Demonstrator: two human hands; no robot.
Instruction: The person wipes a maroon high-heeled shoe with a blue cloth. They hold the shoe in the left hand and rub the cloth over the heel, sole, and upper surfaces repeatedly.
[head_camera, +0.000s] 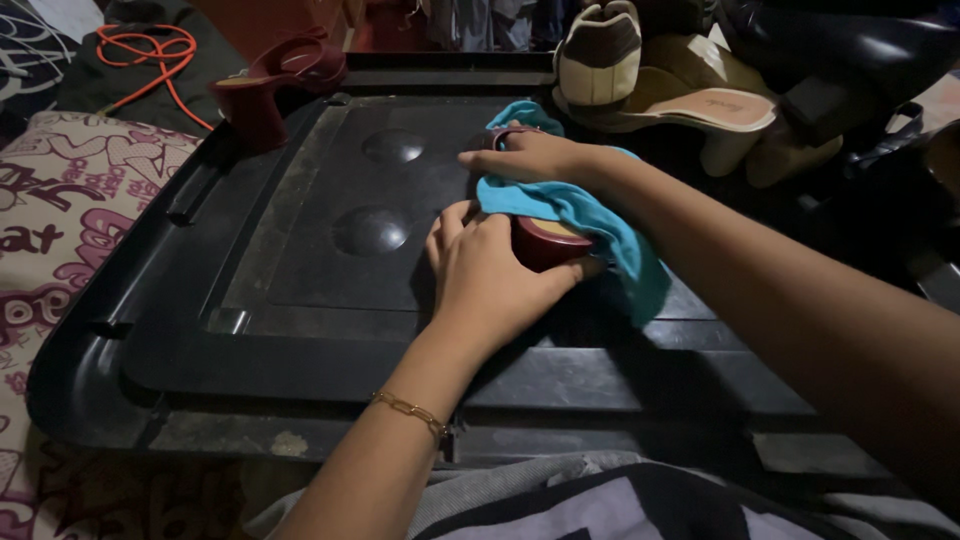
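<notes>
A dark red heeled shoe (545, 243) lies on a black plastic lid (300, 250) in front of me. My left hand (485, 275) is shut around its near end. My right hand (525, 157) presses a turquoise cloth (600, 225) against the shoe's far part. The cloth drapes over the shoe and hangs down to the right. A thin gold chain bracelet (410, 410) sits on my left wrist.
A second dark red heeled shoe (275, 85) stands at the lid's far left corner. Beige and tan shoes (680, 90) are piled at the back right. An orange cord (150, 55) lies at the far left, above a patterned pink fabric (60, 210).
</notes>
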